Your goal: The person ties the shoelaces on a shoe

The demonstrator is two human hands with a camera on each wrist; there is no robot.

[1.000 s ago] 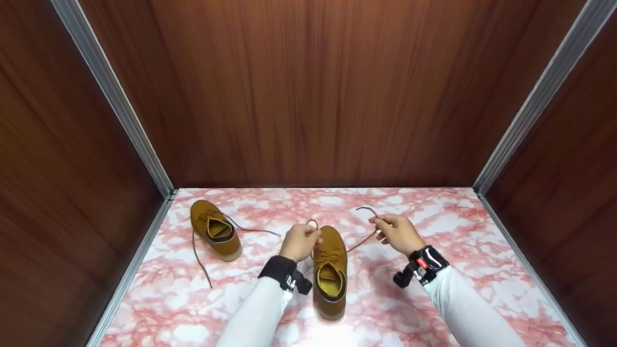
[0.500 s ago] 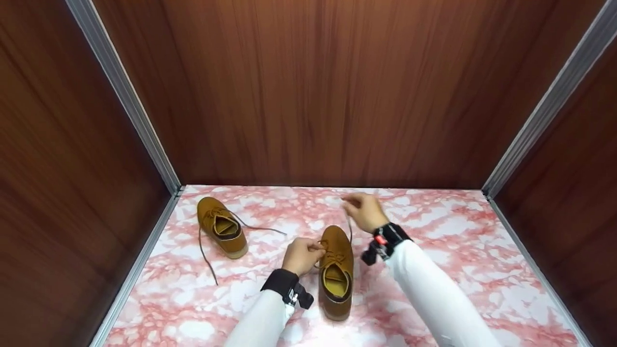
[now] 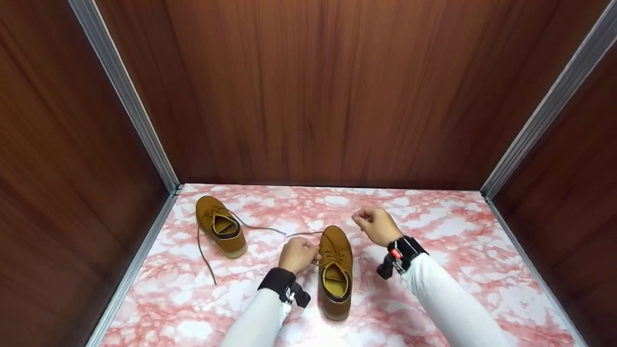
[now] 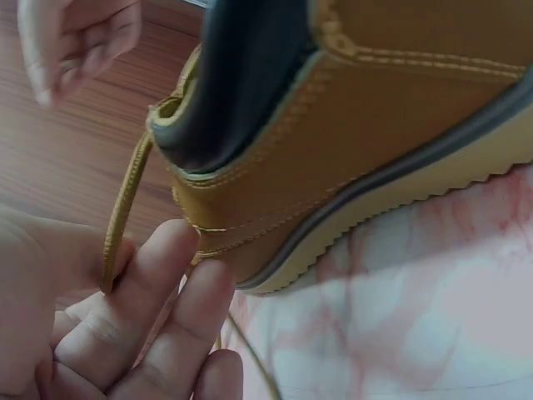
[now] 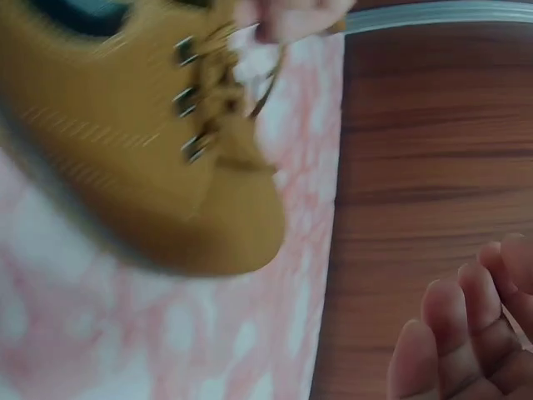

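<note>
A brown lace-up shoe (image 3: 336, 308) stands upright, toe pointing away. At its left side my left hand (image 3: 296, 255) pinches one shoelace (image 4: 129, 196), which bends from the eyelets down between thumb and fingers in the left wrist view. The shoe's other lace end (image 3: 304, 233) runs across the toe and out to the left, beyond my left hand. My right hand (image 3: 378, 226) hovers to the right of the toe, fingers loosely curled around nothing. In the right wrist view its fingers (image 5: 445, 312) appear apart from the shoe.
A matching brown shoe (image 3: 234, 245) stands at the back left, its two laces (image 3: 205, 258) spread loosely on either side. Pink-and-white marbled tabletop (image 3: 462, 270) lies beneath everything. Dark wood panels (image 3: 318, 96) wall in the back and both sides.
My right hand carried its lace end up and leftward over the toe, let go, then drew back right. My left hand lowered slightly, still holding its lace.
</note>
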